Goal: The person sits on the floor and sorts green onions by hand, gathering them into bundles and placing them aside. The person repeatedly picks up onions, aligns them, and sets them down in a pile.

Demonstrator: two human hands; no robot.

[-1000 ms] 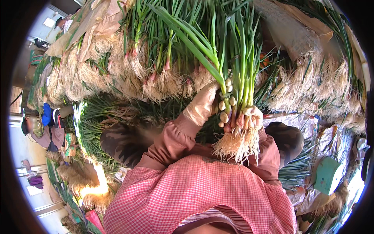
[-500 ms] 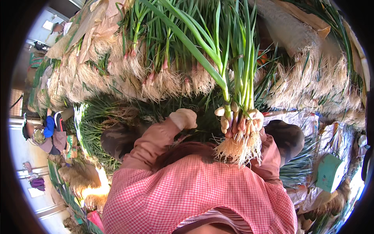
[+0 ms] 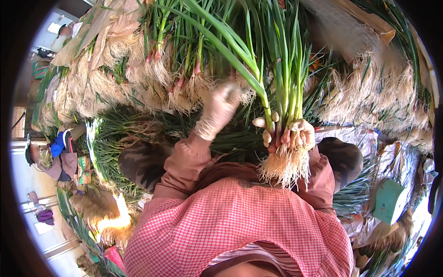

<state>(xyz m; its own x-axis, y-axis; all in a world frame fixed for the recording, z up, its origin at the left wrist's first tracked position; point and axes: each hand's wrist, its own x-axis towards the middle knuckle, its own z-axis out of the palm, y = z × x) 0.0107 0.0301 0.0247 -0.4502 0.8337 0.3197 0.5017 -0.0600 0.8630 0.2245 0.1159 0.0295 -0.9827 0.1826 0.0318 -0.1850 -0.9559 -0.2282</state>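
A bunch of green garlic [image 3: 288, 104] with long flat leaves, reddish bases and pale bushy roots hangs upright, roots down, in front of my chest. My right hand [image 3: 302, 130], in a pale glove, is wrapped round its stems just above the roots, with fingertips showing at both sides. One thicker stalk leans off to the left. My left hand [image 3: 222, 106], also gloved, is up beside the roots of the heaped green garlic [image 3: 196, 87]. Its fingers are curled in and slightly blurred. What they hold, if anything, is hidden.
Rooted bundles [image 3: 374, 87] continue along the far right, partly under brown paper [image 3: 124, 18]. More green leaves [image 3: 122, 147] lie to the left of my knees. A teal plastic stool [image 3: 390, 201] stands at the right. Another person [image 3: 60, 154] is at the far left.
My left hand has risen away from my lap, up and slightly right toward the heap's roots. My right hand still holds the bunch, which has shifted only a little.
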